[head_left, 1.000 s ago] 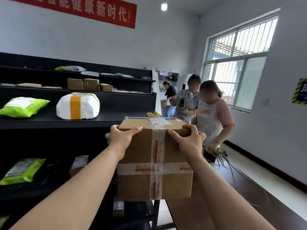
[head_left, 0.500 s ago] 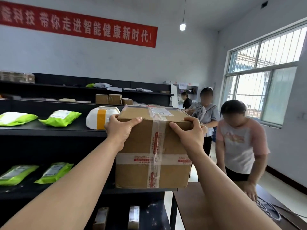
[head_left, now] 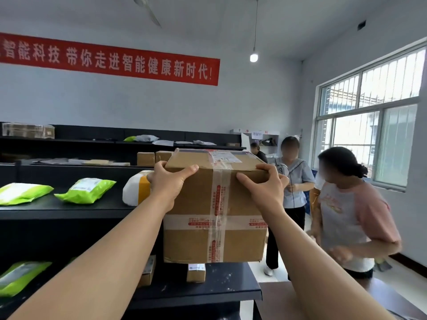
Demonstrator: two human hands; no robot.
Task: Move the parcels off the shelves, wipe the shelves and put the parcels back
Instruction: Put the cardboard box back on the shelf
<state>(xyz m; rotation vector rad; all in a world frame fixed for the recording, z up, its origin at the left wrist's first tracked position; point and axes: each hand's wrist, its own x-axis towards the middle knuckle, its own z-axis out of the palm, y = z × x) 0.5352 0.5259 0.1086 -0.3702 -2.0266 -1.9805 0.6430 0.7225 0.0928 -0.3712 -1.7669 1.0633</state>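
**Taped box held in both hands at the end of the shelves**

The black shelves (head_left: 57,213) run along my left. In front of their right end is the cardboard box (head_left: 191,239), crossed with printed clear tape and labelled on top. I hold it up about level with the middle board. To its right, near the window (head_left: 369,135), stand a person in a pink-sleeved shirt (head_left: 346,215) and a person in a pale blue top (head_left: 298,181). On the middle board lie a green parcel (head_left: 86,190), a second green parcel (head_left: 22,192) and a white parcel with an orange band (head_left: 131,192). My left hand (head_left: 167,183) partly hides the white one. That hand grips the box's top left edge, fingers curled over the top and thumb laid along the front. My right hand (head_left: 265,188) grips the top right corner the same way. A small box (head_left: 196,272) stands on the lower board, just under the cardboard box
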